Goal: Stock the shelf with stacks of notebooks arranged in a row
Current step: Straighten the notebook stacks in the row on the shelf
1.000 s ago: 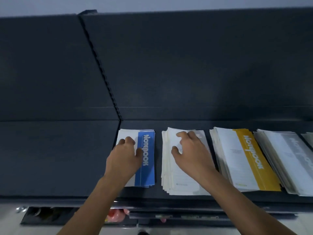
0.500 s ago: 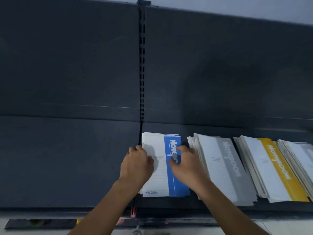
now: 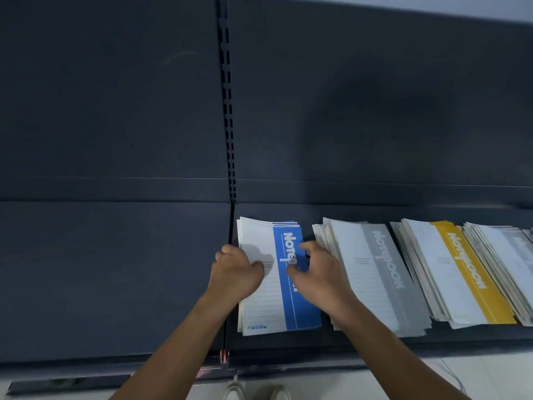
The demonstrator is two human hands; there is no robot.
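Left hand (image 3: 235, 272) and right hand (image 3: 317, 274) clasp blue stack (image 3: 288, 310) by its edges, fingers curled. Grey stack (image 3: 375, 272) and yellow stack (image 3: 461, 269) already in row; squaring probably remains.

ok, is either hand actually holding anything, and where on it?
Both hold the blue notebook stack, which lies on the shelf: left hand on its left long edge, right hand on its right long edge, thumbs on the cover.

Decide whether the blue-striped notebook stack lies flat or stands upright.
Flat: the blue-and-white paper notebook stack lies cover-up on the dark metal shelf, its whole front cover visible.
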